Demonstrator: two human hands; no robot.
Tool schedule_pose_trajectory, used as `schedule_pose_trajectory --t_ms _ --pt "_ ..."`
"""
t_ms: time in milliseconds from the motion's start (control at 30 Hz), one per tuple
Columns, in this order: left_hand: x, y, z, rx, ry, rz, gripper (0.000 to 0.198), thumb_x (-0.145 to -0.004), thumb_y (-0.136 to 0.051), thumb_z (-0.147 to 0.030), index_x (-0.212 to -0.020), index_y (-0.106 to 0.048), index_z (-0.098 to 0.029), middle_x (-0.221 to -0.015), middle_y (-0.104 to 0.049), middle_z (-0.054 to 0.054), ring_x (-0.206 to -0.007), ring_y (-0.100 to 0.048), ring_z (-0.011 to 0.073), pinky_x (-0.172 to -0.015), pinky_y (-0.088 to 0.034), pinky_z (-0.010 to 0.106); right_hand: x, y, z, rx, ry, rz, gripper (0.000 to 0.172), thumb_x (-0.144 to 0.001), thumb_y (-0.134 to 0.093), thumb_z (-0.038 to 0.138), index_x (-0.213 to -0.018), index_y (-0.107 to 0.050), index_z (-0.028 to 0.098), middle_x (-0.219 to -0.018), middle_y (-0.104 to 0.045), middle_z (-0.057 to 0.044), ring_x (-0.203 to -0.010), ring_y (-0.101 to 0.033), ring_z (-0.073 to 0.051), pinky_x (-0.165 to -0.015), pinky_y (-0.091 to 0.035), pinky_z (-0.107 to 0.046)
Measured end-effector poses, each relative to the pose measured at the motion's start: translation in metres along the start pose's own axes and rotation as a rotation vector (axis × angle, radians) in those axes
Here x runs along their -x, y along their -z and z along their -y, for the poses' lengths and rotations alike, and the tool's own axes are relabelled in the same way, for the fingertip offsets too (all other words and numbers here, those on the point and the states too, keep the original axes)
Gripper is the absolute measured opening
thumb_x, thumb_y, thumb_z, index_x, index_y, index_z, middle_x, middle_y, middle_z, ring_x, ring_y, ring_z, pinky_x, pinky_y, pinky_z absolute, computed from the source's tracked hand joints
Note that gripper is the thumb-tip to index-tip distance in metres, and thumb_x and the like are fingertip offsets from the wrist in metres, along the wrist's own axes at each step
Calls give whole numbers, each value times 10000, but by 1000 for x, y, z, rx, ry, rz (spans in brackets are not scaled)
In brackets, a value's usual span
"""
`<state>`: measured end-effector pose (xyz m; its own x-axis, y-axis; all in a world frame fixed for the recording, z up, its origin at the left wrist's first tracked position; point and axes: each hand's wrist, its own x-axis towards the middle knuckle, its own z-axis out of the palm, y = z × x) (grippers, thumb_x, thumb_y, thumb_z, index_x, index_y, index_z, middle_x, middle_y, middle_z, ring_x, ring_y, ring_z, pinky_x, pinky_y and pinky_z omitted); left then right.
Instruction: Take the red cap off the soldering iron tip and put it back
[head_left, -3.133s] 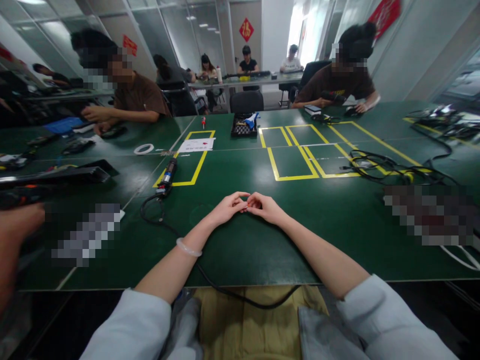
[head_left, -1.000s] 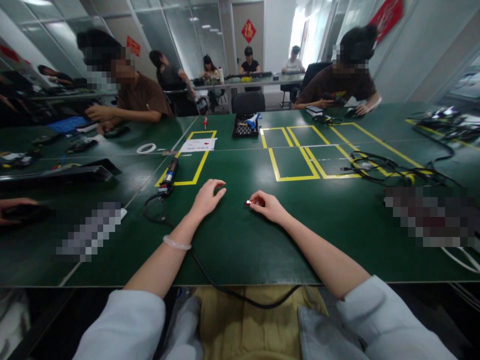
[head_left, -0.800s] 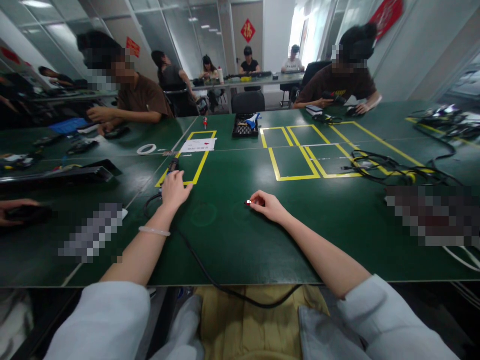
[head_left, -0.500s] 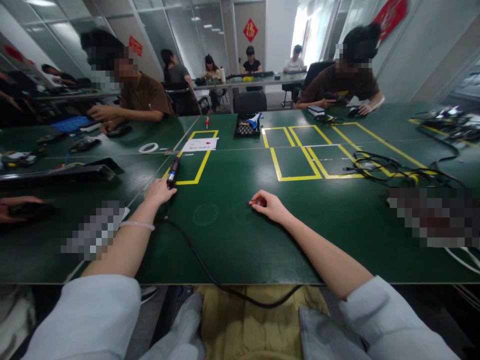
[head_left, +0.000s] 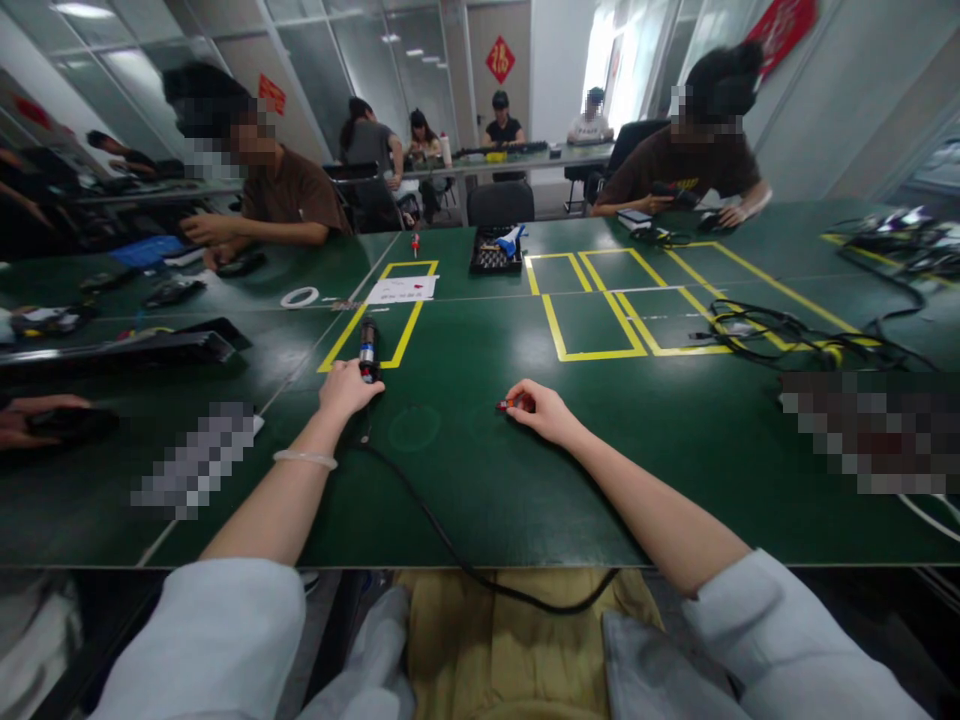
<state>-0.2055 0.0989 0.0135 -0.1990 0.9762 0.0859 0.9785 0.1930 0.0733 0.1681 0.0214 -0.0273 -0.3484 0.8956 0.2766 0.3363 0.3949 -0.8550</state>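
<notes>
"What can be read beyond the green table?"

"A 福 is displayed on a red diamond; print on the paper is too small to be read."

"And the tool?"

"Black, banded in blue and silver, it is gripped at its near end by the left hand, at the yellow outline. A small red piece is pinched by the right hand, fingertips closed."

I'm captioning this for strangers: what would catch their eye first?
Probably the yellow tape across the green table. Nearer, the left hand holds a dark tool by its near end, and the right hand pinches a small red object. A red diamond sign hangs at the back.
</notes>
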Motion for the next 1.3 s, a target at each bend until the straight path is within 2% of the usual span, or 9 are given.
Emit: schedule_pose_trajectory --t_ms 133,400,567,867,1133,1300 --pt "27 -5 -38 24 -77 -33 552 -732 -596 -511 -1169 -539 -179 -1211 -518 158 -1097 -542 325 -804 -511 413 0 0 -1 -28 1 -6 183 -779 -604 226 -948 -564 171 -733 -558 24 -625 -491 -106 -618 -401 -236" --pt "84 -8 -118 110 -311 -56 536 -762 -594 -484 -1217 -507 -215 -1175 -518 127 -1083 -522 291 -785 -502 363 -1 1 -2 -8 40 -29 82 -790 -586 227 -847 -541 188 -696 -511 35 -611 -467 -110 -604 -385 -235" --pt "113 -8 -151 152 -438 -80 549 -762 -628 -450 -1232 -482 -207 -1154 -517 126 -1045 -527 276 -780 -483 347 -1 2 -1 18 62 -75 75 -792 -580 215 -836 -524 191 -720 -512 30 -615 -468 -113 -614 -390 -239" --pt "131 -12 -165 194 -542 -67 579 -757 -647 -415 -1267 -447 -229 -1158 -522 112 -1043 -528 268 -788 -469 345 -1 -1 -4 124 107 -39 72 -793 -574 171 -842 -526 194 -796 -528 11 -664 -485 -123 -659 -398 -249" --pt "134 -11 -167 189 -574 -58 600 -769 -631 -411 -1302 -434 -218 -1168 -525 117 -1042 -531 279 -781 -477 351 0 0 0 153 117 -5 68 -810 -617 175 -874 -631 192 -890 -546 -24 -717 -534 -131 -709 -434 -268" --pt "136 -9 -168 208 -567 -53 608 -763 -643 -414 -1302 -431 -225 -1174 -517 114 -1043 -528 279 -798 -470 360 1 0 2 145 114 -35 86 -863 -582 229 -852 -655 184 -805 -573 -22 -676 -531 -130 -669 -423 -265"
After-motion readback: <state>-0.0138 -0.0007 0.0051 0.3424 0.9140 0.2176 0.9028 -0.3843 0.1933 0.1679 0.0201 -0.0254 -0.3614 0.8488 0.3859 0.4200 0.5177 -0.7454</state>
